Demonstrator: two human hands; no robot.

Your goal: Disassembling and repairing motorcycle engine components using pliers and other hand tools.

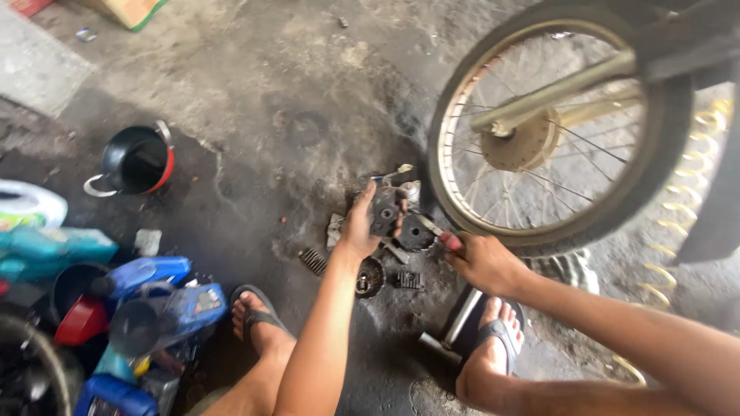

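1. My left hand (361, 223) grips a dark round metal part (384, 212) above the oily floor (254, 69).
2. My right hand (479, 262) clenches a red-handled tool (441, 233) beside it.
3. The black funnel pot (135, 160) and blue bottles (146, 271) stand left; their contents are hidden.

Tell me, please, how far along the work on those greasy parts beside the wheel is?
Done: several dark metal parts already lie loose on the floor. In hand: the left hand grips a round dark part, and the right hand holds a red-handled tool near it. Left: the scattered parts remain unassembled beside the wheel.
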